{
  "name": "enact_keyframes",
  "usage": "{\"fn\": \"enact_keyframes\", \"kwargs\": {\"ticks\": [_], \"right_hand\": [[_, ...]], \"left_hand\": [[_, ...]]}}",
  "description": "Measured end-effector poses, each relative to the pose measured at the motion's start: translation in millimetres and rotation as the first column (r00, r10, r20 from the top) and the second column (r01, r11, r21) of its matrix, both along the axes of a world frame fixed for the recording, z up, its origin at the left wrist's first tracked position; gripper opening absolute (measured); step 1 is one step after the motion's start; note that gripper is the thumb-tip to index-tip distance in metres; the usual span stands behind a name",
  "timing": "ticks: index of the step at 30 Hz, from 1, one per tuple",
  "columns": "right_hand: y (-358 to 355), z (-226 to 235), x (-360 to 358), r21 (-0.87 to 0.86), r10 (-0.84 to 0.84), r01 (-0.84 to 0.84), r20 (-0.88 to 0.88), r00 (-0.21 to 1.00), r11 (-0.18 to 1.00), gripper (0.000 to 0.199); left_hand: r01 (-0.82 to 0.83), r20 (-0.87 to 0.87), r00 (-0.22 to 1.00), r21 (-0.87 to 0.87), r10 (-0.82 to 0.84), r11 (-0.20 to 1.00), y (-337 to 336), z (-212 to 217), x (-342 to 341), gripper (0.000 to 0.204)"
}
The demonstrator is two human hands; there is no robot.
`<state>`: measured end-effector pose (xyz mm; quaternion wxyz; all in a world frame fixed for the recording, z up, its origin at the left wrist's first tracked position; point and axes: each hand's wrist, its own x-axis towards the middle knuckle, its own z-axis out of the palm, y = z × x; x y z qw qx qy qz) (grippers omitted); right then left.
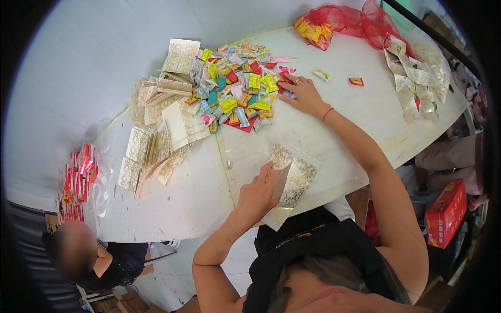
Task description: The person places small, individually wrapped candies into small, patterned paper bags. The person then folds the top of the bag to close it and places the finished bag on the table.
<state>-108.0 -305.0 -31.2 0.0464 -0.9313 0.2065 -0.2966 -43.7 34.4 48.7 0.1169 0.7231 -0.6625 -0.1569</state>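
Left hand (259, 192) pinching patterned bag (292, 180) open; right hand (300, 91) spreading fingers over candy pile (237, 86), gripping nothing clearly. Careless grabbing risking sweets sliding off table (365, 104).

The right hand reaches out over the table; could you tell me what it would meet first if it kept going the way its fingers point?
The right hand would probably run straight into the pile of colourful sweet packets; its fingers seem to touch the edge.

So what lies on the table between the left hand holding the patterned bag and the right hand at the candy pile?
In the head view, only bare white table lies between the left hand with its patterned bag and the right hand at the candy pile.
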Motion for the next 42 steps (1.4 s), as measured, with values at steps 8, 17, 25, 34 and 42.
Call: {"fn": "enact_keyframes", "kwargs": {"ticks": [8,17,25,34,42], "right_hand": [[45,16,-35,0.191,0.027,-0.026,0.0,1.0,0.981,0.057],[34,-3,-31,0.037,0.075,-0.074,-0.038,0.996,0.997,0.054],[3,39,8,0.311,0.103,-0.148,0.158,0.982,0.939,0.035],[-20,26,4,0.269,0.113,-0.086,-0.086,0.99,0.959,0.019],[28,44,22,0.251,0.35,-0.405,0.235,0.907,0.879,0.021]], "left_hand": [[-0.014,0.003,1.0,0.035,0.014,0.999,2,0,1,0.068],[0.003,-0.012,1.0,0.053,-0.002,0.999,-1,1,0,0.068],[0.022,0.033,0.999,-0.039,-0.021,0.999,1,-9,2,0.061],[0.023,0.016,1.0,-0.046,-0.023,0.999,2,-6,2,0.059],[0.004,0.063,0.998,-0.048,-0.001,0.999,3,-13,3,0.061]]}}
